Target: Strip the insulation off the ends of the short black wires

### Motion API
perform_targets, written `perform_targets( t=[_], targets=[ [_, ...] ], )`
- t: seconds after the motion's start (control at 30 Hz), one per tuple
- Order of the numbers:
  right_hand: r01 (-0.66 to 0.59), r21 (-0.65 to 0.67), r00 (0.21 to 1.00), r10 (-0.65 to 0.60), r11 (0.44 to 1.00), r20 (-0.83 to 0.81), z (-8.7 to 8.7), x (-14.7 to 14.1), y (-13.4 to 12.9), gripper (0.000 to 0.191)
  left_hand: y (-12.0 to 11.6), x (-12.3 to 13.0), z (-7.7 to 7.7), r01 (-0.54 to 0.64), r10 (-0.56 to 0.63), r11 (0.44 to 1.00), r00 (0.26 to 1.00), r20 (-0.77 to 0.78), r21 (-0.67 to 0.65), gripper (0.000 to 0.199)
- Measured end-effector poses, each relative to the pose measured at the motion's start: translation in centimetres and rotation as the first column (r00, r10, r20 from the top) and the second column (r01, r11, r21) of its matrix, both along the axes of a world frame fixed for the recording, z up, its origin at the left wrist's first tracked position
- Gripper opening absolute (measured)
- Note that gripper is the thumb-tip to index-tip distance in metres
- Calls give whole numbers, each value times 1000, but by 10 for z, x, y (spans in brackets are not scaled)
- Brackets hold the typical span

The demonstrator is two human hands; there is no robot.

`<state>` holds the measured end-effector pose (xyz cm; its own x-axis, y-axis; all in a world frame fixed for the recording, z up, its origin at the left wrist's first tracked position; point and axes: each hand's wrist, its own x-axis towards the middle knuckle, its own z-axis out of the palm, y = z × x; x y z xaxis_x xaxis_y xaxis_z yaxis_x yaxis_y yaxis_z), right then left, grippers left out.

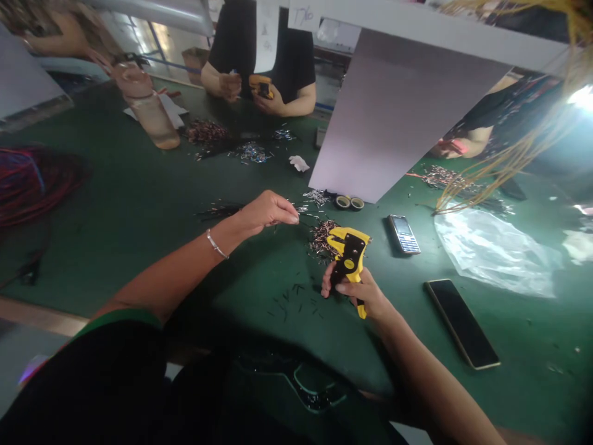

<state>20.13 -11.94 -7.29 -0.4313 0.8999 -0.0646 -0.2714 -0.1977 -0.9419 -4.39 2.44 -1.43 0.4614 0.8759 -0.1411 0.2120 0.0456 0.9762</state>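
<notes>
My right hand (354,290) is wrapped round the handles of a yellow and black wire stripper (349,253), its jaws pointing up and left over a pile of short copper-tipped wires (319,240). To the left, my left hand (273,210) is closed in a pinch, fingertips near the pile; a thin dark strand seems to be at them, too small to make out. Behind that hand lie dark wires (222,210) with bright tips. Small silvery pieces (317,196) sit beyond the pile. Short black scraps (291,300) are scattered on the green table (250,278) below.
Two tape rolls (349,203), a keypad phone (404,235), a smartphone (462,322) and a clear plastic bag (495,247) lie rightward. A grey-white panel (403,111) stands ahead. A bottle (151,111) and red wire coils (32,182) are left. Two people work opposite.
</notes>
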Motion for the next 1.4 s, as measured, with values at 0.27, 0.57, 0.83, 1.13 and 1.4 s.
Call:
perform_targets(
  t=[0.27, 0.57, 0.83, 1.13, 1.4],
  targets=[
    [-53, -3, 998, 53, 999, -30, -5, 0, -2, 33, -8, 0, 8, 48, -39, 989, 997, -66, 138, 4],
    [-85, 15, 996, 85, 996, 8, -4, 0, -3, 33, -8, 1, 6, 106, -97, 987, 992, -83, 117, 4],
    [-78, 19, 995, 76, 997, 60, -3, -1, -4, 33, -7, 2, 4, 98, -95, 993, 995, -43, 63, 6],
    [-105, 43, 993, 103, 994, 52, -4, 0, -4, 32, -7, 4, 3, 121, -121, 992, 992, -26, 35, 8],
    [-81, 56, 991, 75, 995, 109, -1, -3, -5, 29, -8, 3, 1, 132, -130, 989, 991, -33, 60, 6]
  ],
)
